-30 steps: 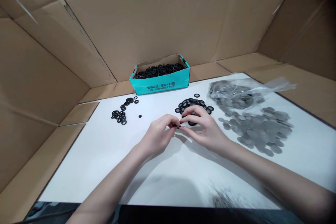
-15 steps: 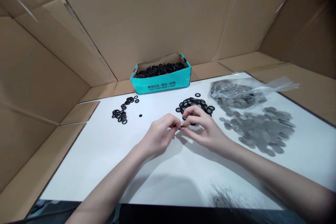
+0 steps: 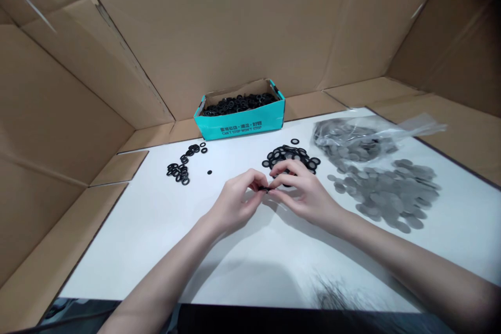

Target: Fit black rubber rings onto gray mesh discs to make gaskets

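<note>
My left hand [image 3: 237, 202] and my right hand [image 3: 303, 193] meet fingertip to fingertip over the white table [image 3: 164, 229]. Between them they pinch one small black rubber ring [image 3: 265, 188]. Just behind the right hand lies a pile of black rings [image 3: 291, 155]. To the right of it spreads a heap of grey round discs [image 3: 385, 190].
A teal cardboard box [image 3: 240, 121] full of black rings stands at the back. A smaller cluster of rings [image 3: 182, 167] lies at the left, with a single small black piece [image 3: 209, 172] beside it. A clear plastic bag of grey discs [image 3: 352, 141] is at the back right. Cardboard walls surround the table.
The hands have stayed together at the same spot; the fingers shift slightly around the ring. Nothing else has moved.
</note>
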The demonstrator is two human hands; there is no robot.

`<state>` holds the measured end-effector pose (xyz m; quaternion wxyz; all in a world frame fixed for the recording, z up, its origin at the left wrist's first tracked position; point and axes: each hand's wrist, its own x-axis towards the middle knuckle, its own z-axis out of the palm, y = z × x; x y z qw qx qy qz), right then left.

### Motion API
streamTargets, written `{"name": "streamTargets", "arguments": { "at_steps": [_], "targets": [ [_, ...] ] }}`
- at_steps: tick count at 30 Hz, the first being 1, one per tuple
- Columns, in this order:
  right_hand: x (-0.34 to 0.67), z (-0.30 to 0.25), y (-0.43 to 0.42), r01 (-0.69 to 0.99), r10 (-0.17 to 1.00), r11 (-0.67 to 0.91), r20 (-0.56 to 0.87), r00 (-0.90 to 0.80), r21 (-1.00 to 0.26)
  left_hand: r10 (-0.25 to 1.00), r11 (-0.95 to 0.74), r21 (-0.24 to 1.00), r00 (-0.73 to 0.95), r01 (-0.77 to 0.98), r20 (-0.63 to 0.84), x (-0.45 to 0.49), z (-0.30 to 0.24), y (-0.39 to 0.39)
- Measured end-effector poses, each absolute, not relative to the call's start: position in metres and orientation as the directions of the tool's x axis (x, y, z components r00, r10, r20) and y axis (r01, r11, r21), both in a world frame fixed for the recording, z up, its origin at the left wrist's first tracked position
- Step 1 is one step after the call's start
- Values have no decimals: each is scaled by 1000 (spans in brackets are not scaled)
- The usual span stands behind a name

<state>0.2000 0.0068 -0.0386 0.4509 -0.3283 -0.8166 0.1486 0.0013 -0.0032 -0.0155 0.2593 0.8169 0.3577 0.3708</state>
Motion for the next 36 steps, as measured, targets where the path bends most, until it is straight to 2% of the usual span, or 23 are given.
{"name": "streamTargets", "arguments": {
  "at_steps": [9,14,18,26,36],
  "targets": [
    [199,-34,2,343,708,706,602,-369,-620,759,-611,678,548,409,352,-1,-12,-5],
    [198,-35,0,366,684,729,635,-358,-579,751,-621,642,575,449,324,-3,-10,-5],
    [198,-36,2,418,669,740,639,-380,-526,781,-571,685,557,453,283,-2,-15,-5],
    [199,-36,4,419,676,734,636,-372,-534,781,-590,697,507,407,365,0,-19,-4],
    [199,-35,2,349,718,696,588,-373,-628,760,-604,676,560,421,330,-1,-16,-6]
  ]
}}
